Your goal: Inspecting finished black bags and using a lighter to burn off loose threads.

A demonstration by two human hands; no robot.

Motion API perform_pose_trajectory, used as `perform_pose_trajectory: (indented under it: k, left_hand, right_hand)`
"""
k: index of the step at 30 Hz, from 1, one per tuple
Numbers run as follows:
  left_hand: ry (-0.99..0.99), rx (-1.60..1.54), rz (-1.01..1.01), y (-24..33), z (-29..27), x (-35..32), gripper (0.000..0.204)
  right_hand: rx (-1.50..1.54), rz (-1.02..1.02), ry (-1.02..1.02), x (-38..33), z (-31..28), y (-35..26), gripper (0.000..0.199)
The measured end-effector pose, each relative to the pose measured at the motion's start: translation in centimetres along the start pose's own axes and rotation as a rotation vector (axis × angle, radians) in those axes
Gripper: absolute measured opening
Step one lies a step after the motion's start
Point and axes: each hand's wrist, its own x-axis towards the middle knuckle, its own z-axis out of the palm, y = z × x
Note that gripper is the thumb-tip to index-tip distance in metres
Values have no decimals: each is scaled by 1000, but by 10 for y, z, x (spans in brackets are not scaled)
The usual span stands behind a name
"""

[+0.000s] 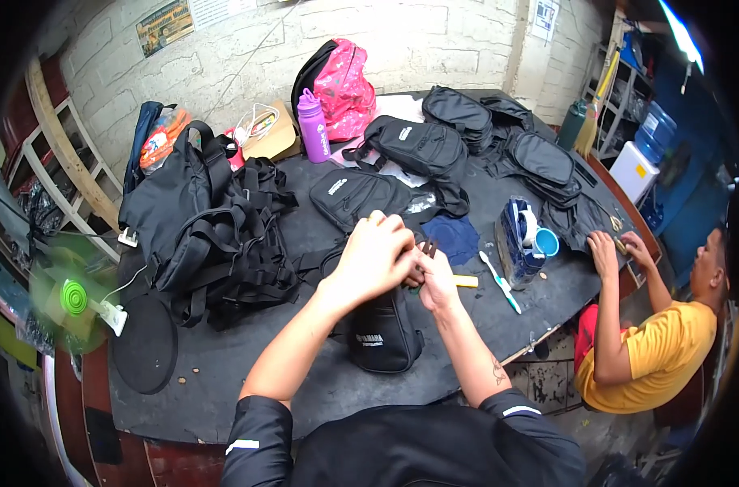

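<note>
A small black sling bag (383, 339) with white lettering lies in front of me, its lower half nearest my body. Over its top end, my left hand (373, 253) is closed with fingers curled down, and whatever it grips is hidden. Close against it, my right hand (437, 282) is closed around a tool with a yellow handle (465, 282), which sticks out to the right. Dark prongs show between the two hands; I cannot tell what they belong to. Beyond my hands rest another black sling bag (355, 195) and a dark blue cloth (452, 239).
Black bags and straps (223, 235) are heaped at left, near a green fan (73, 298). A purple bottle (313, 130) and pink backpack (347, 89) stand behind. At right are a toothbrush (500, 282), a blue tape roll (546, 242), more black bags (541, 158) and a yellow-shirted person (653, 353).
</note>
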Motion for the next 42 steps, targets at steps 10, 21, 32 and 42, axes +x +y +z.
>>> perform_pose_trajectory:
  k: [10, 21, 32, 42]
  left_hand:
    - [-211, 674, 432, 16, -33, -22, 12]
    - [-210, 233, 289, -24, -40, -21, 22]
    - [-304, 337, 258, -61, -25, -21, 40]
    - [148, -517, -216, -42, -42, 2, 31]
  right_hand:
    - [2, 116, -13, 2, 29, -20, 31]
    - [-270, -170, -142, 3, 30, 8, 25]
    - [-361, -97, -52, 34, 22, 3, 36]
    - [-138, -187, -194, 17, 55, -8, 78]
